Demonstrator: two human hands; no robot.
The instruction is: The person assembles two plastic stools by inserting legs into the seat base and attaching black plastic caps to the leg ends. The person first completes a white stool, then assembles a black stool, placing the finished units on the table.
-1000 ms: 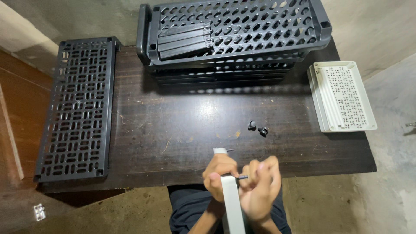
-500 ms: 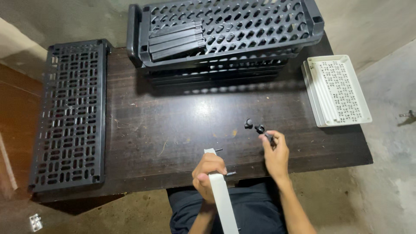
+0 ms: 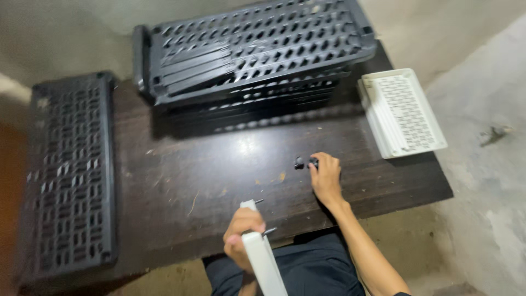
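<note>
My left hand (image 3: 241,230) grips a white plastic bar (image 3: 262,257) near the table's front edge; small metal pins stick out of the bar's side. My right hand (image 3: 326,178) reaches forward on the dark wooden table (image 3: 186,181), its fingertips touching two small black parts (image 3: 304,162) lying there. Whether the fingers have closed on one of these parts cannot be made out.
A stack of black perforated plastic panels (image 3: 257,60) stands at the back of the table. One long black perforated panel (image 3: 68,175) lies along the left side. A stack of white perforated panels (image 3: 402,112) sits at the right edge. Concrete floor surrounds the table.
My right hand left the white bar and reached forward to the two small black parts. My left hand keeps the bar. The camera view shifted and the picture is blurred.
</note>
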